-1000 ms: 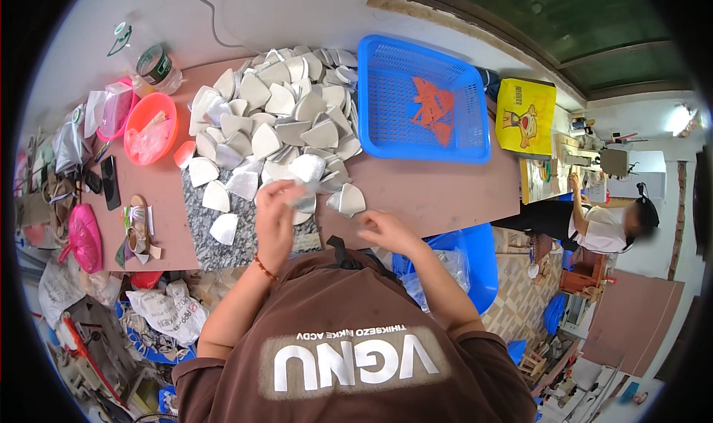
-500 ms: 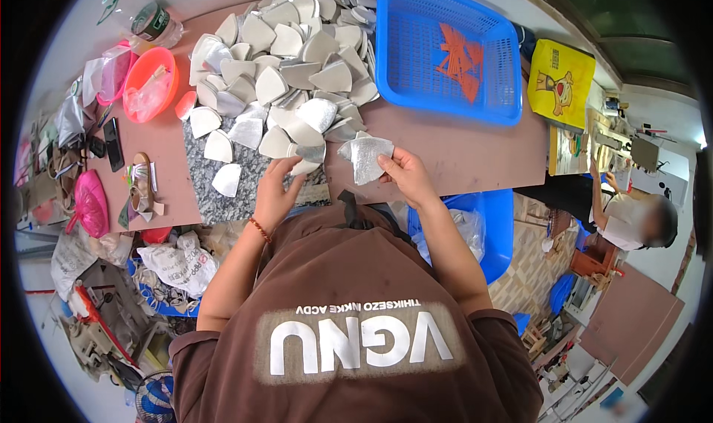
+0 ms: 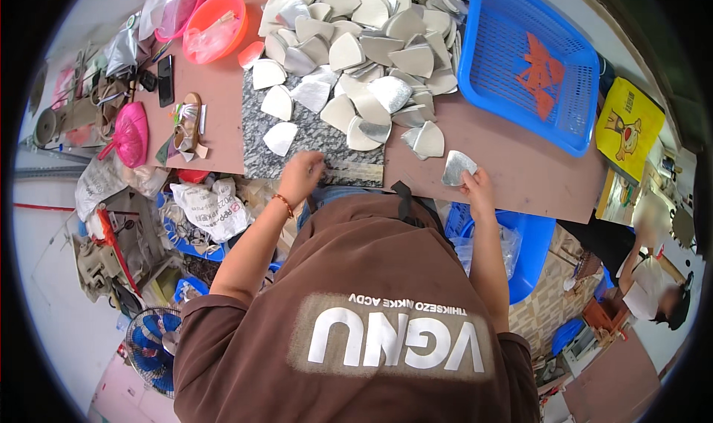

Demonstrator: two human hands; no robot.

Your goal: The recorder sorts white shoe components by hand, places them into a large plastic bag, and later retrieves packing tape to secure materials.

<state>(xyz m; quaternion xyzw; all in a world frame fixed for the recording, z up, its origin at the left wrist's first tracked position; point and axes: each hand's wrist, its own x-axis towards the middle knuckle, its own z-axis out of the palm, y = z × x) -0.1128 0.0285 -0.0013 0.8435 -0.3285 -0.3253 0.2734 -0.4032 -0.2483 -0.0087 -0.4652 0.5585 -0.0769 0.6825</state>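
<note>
Right hand (image 3: 477, 187) fingers pinch a silver piece (image 3: 457, 167) — left hand (image 3: 301, 175), fingers curled, rests on the granite slab (image 3: 260, 155) beside the heap (image 3: 364, 51).

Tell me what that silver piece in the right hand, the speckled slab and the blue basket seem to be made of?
The silver piece: probably thin metallic-coated sheet, shiny and slightly curved. The speckled slab: looks like polished granite, grey-and-white grain. The blue basket: moulded plastic, with a fine mesh of holes.

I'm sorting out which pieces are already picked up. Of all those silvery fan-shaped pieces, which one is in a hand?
The one pinched in the right hand: the silver piece at the brown table's near edge, apart from the pile. The left hand holds none.
</note>
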